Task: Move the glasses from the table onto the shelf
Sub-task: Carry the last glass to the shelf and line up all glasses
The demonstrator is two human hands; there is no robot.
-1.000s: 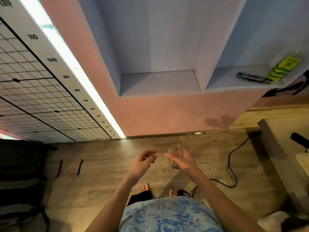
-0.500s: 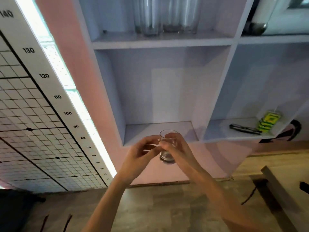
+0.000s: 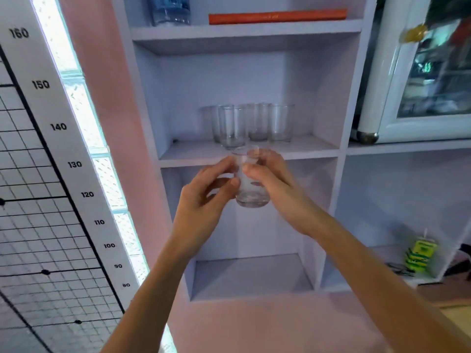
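Since half a sec ago you've raised the glass [image 3: 251, 182] from the lower cubby's level to just under the shelf [image 3: 305, 150] edge, and your view has tilted up w/ it. Your right hand [image 3: 277, 189] is wrapped round the glass's right side and back, thumb across the front; your left hand [image 3: 204, 197] pinches its left wall w/ fingertips. So both are grasping it, upright, its rim about level w/ the shelf lip.

Risk from here: the shelved glasses [image 3: 248, 124] stand directly beyond your hands, the nearest one just past your fingertips. Push straight in and you'd probably knock it, or clip the base on the shelf edge if you don't lift higher. Free room looks to be right of your right hand.

Glass itself: clear, plain, straight-sided tumbler, thick base, seems empty. Smooth, so likely slippery.
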